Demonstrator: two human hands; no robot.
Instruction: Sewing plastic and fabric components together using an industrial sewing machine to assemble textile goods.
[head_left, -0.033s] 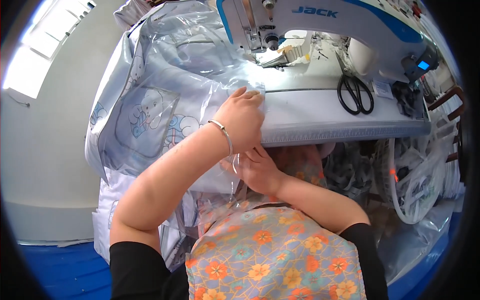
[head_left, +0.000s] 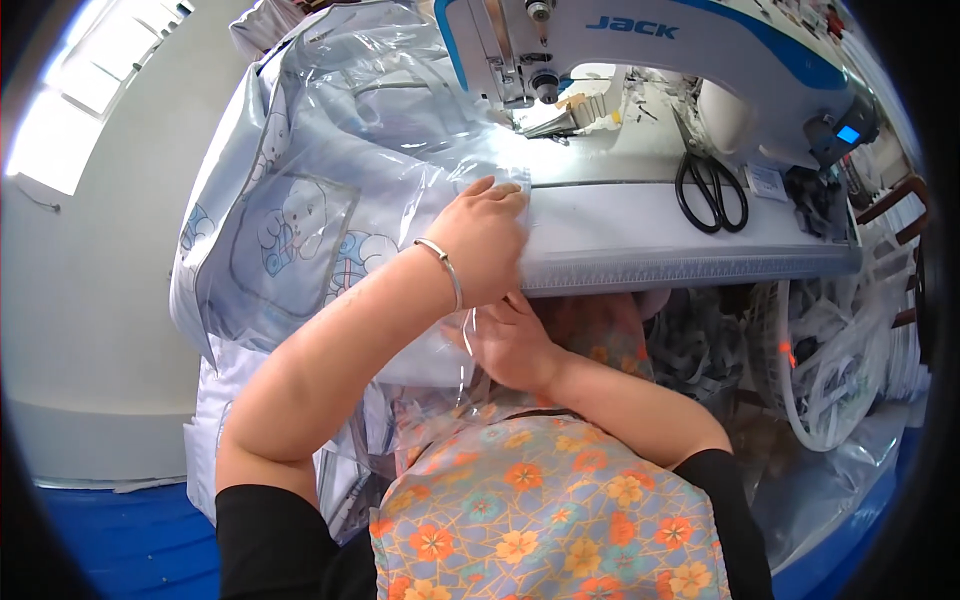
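Note:
My left hand (head_left: 480, 243), a thin bangle at its wrist, lies over the clear plastic sheet (head_left: 420, 180) at the sewing table's front edge. Its fingers stretch forward flat on the sheet; the thumb is hidden. Just below, my right hand (head_left: 515, 345) is closed on the sheet's hanging edge, fingertips partly hidden beneath the left hand. Pale blue fabric printed with cartoon animals (head_left: 300, 230) spreads with the plastic to the left. Above and slightly right of my left hand stands the sewing machine's head (head_left: 500, 60).
Black-handled scissors (head_left: 712, 195) lie on the white table (head_left: 610, 220), right of my hands. Behind the needle area are scraps and a metal guide (head_left: 555, 122). A white round basket (head_left: 790, 370) with plastic strips stands at lower right. Folded fabric (head_left: 215, 440) hangs at lower left.
Both hands stay practically in place. The right forearm shifts very slightly to the left.

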